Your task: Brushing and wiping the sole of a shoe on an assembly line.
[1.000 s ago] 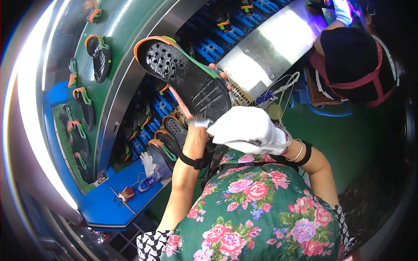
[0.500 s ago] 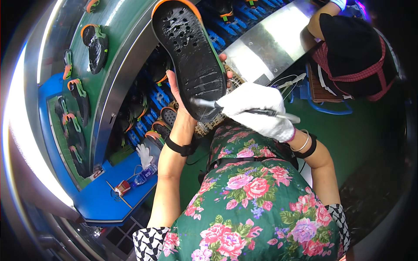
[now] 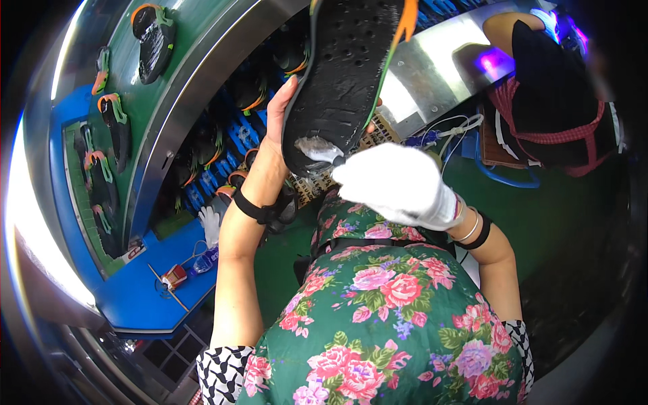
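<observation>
A black shoe sole (image 3: 337, 88) with small holes and orange and green trim is held up in front of me, its top running out of the picture. My left hand (image 3: 275, 118), bare, grips it around the edges, thumb on the left side and fingertips showing on the right. In a white glove, my right hand (image 3: 398, 185) is closed on a brush (image 3: 317, 148), whose handle is mostly hidden by the glove. The pale bristles press on the sole's lower, rounded end, where the surface looks wet.
Several similar shoe pieces (image 3: 156, 57) lie on a green conveyor (image 3: 145, 111) at left. A blue ledge (image 3: 142, 304) bears a white glove (image 3: 210, 226), bottle (image 3: 204, 260) and red box (image 3: 175, 276). Metal ledge (image 3: 432, 81) and a person in black (image 3: 547, 74) are upper right.
The sole has shifted up and right and tilted, with my left hand following. The brush has turned and spread against its lower end. Pieces on the conveyor appear displaced.
</observation>
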